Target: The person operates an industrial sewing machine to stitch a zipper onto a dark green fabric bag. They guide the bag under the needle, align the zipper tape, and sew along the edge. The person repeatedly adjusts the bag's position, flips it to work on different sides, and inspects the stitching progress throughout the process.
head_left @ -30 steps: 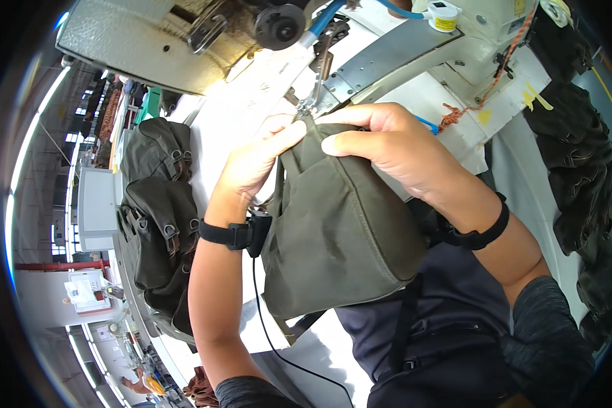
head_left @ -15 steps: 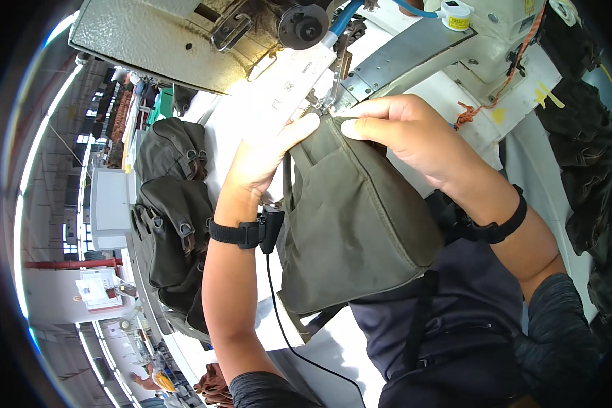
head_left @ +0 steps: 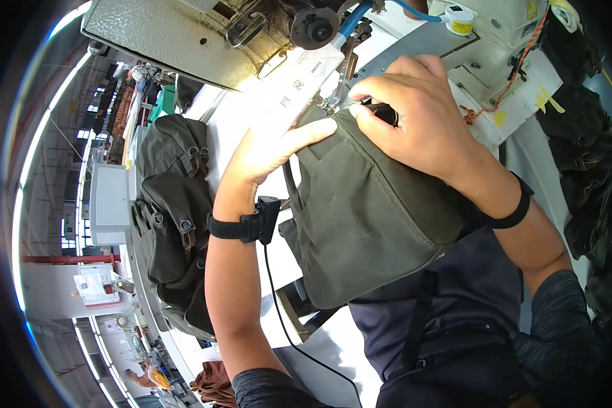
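Sewing machine (head_left: pixel 177 37): it spans 10 to 1 o'clock; line your work up to its foot, not the foot to your work.
Stacked bags (head_left: pixel 173 197): over at 9 o'clock, well apart; best leave elbow room there.
Olive bag (head_left: pixel 367 217): mid-view, draped toward you, narrow end pointing to 11 o'clock and close by the foot. Support its bulk so its weight doesn't drag on that end.
Right hand (head_left: pixel 411 112): at 1 o'clock, curled, thumb and forefinger drawn narrow around a dark, rounded item (head_left: pixel 387 113) too unclear to name; you can't tell how firm the grip is.
Left hand (head_left: pixel 272 149): at 11 o'clock, thumb along the narrow end, fingers lost in glare; their grip can't be told. Light, flat pressure should limit puckers.
Seam (head_left: pixel 391 187): runs toward 5 o'clock; avoid twisting it.
Presser foot (head_left: pixel 330 105): just beyond both thumbs; give it fingertip clearance.
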`<action>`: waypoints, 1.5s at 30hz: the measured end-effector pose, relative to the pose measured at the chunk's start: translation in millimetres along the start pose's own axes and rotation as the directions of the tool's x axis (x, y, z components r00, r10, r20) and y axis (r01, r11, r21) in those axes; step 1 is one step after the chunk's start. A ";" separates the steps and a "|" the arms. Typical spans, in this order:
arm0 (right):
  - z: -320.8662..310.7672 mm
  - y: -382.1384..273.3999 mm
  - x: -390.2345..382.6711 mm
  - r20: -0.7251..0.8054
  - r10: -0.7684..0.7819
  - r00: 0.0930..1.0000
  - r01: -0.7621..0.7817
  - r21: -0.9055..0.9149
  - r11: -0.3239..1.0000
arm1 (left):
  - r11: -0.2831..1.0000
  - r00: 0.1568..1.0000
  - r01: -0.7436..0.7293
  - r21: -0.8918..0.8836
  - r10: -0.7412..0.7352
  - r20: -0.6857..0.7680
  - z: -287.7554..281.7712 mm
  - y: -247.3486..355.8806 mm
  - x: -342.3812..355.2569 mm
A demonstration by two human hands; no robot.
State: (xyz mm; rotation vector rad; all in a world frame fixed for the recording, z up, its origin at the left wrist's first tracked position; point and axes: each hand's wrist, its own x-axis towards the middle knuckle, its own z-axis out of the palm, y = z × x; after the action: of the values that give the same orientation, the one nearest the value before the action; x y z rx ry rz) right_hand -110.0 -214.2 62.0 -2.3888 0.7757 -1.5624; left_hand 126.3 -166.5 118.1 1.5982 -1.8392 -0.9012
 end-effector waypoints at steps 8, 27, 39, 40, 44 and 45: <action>1.5 9.0 18.2 0.299 0.225 0.927 -0.355 0.510 0.783 | 0.994 0.992 -0.068 0.080 0.059 0.112 -13.3 -2.6 -2.3; 1.9 1.2 14.4 -0.001 0.051 0.999 -0.051 0.101 0.994 | 0.966 0.985 -0.153 0.206 0.133 0.110 -10.4 5.3 10.4; 10.7 15.5 19.6 0.207 0.210 0.956 -0.262 0.272 0.926 | 0.898 0.962 0.159 0.411 -0.235 0.141 -19.1 59.1 11.0; 10.5 15.4 20.5 0.219 0.217 0.951 -0.274 0.284 0.919 | 0.917 0.976 0.112 0.384 -0.173 0.129 -18.6 57.5 10.1; 7.1 11.6 23.1 0.267 0.251 0.930 -0.329 0.304 0.894 | 0.934 0.988 -0.146 0.326 0.123 0.089 -13.5 28.1 7.1; 5.6 10.2 24.2 0.276 0.259 0.926 -0.340 0.304 0.890 | 0.928 0.981 -0.192 0.319 0.174 0.085 -12.7 21.8 8.5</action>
State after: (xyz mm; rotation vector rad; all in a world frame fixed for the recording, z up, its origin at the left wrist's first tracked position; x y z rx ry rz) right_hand -100.9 -236.0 74.6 -2.0293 0.7121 -1.1628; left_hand 121.0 -175.0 142.8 1.5649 -2.2264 -0.5847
